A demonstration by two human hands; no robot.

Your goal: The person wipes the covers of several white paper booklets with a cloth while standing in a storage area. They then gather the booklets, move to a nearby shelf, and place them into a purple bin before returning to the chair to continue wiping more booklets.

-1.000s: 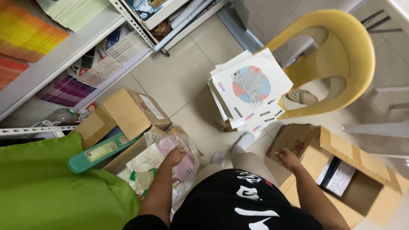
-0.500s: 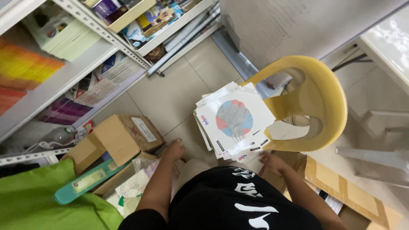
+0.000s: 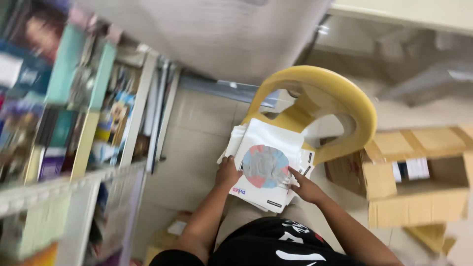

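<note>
Booklets (image 3: 268,165) on yellow chair (image 3: 340,98), edges gripped by left hand (image 3: 227,172) and right hand (image 3: 305,187).

A stack of flat white packets (image 3: 268,170) lies at frame centre on the seat of a yellow chair (image 3: 340,101), the top one bearing a round blue, grey and pink print with small dark labels along its lower and right edges; the left hand (image 3: 227,172) grips the stack's left edge and the right hand (image 3: 305,187) rests on its right edge. At right stands an open brown carton (image 3: 419,197), flaps raised, with white-and-dark boxes (image 3: 411,169) showing inside. A smaller brown carton (image 3: 170,236) sits at bottom centre-left, blurred.
</note>
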